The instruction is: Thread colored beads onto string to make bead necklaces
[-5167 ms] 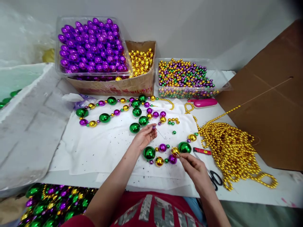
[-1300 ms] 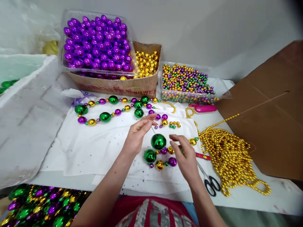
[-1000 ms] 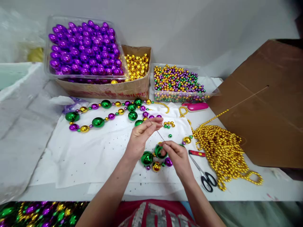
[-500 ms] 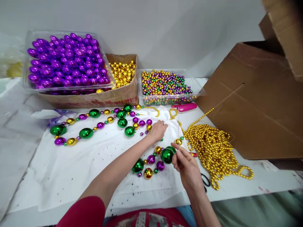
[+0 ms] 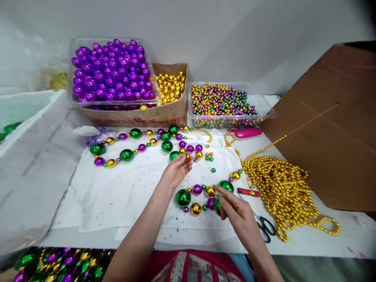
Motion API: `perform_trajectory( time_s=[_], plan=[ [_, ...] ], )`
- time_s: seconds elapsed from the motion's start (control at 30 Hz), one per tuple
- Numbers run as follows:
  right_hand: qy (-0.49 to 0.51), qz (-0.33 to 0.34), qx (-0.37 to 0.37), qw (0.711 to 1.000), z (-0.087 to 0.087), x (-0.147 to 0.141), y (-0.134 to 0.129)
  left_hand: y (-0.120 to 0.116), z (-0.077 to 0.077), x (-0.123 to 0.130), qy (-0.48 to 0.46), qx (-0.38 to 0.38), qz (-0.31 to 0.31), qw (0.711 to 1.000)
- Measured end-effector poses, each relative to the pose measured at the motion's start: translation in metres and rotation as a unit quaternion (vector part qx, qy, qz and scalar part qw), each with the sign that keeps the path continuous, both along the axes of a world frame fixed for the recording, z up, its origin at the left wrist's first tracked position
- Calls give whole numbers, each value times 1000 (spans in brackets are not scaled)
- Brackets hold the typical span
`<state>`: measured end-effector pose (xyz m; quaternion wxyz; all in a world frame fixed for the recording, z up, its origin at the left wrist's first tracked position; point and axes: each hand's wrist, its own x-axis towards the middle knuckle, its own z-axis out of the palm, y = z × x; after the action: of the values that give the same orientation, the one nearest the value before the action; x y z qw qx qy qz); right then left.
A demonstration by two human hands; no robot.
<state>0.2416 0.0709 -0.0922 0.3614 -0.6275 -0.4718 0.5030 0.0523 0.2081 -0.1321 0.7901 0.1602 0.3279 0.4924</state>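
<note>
My left hand [image 5: 177,170] is pinched around a small gold bead [image 5: 188,156], held over loose beads on the white cloth. Close by are several loose purple beads [image 5: 190,149] and a green one [image 5: 167,146]. My right hand [image 5: 233,205] grips a thin pale thread [image 5: 204,171], which slants up toward the left fingers. Below lies a short strand of large green [image 5: 183,198], purple and gold beads [image 5: 196,209], partly hidden by the right hand. Farther back rests a longer bead necklace [image 5: 127,155] with a gold bead chain at its end.
Behind stand a clear tray of purple beads [image 5: 108,74], a cardboard box of gold beads [image 5: 171,88] and a tray of small mixed beads [image 5: 223,100]. At right are a gold bead chain pile [image 5: 279,188], scissors [image 5: 266,229], a red lighter [image 5: 249,192], a pink tool [image 5: 248,132] and a large carton [image 5: 320,145].
My left hand has drawn back toward me and left from the loose beads, now with a gold bead. The thread has tipped from upright to slanting left. The camera view has turned left.
</note>
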Motion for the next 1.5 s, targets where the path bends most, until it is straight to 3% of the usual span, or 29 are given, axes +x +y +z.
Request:
perform_trajectory(
  time_s=[0.23,0.63,1.03,1.5],
  plan=[
    [-58,25,-17,998,1,3,-12,-6,-5,0,-18,-4,-4,1000],
    [-8,-16,-24,1000,-7,6,-11,-12,-11,1,-7,-24,-3,1000],
    [0,-29,-40,999,-3,9,-15,-14,-13,1,-12,-28,-2,1000],
    [-9,-33,-24,999,0,7,-18,-18,-13,-2,25,28,-11,999]
  ],
)
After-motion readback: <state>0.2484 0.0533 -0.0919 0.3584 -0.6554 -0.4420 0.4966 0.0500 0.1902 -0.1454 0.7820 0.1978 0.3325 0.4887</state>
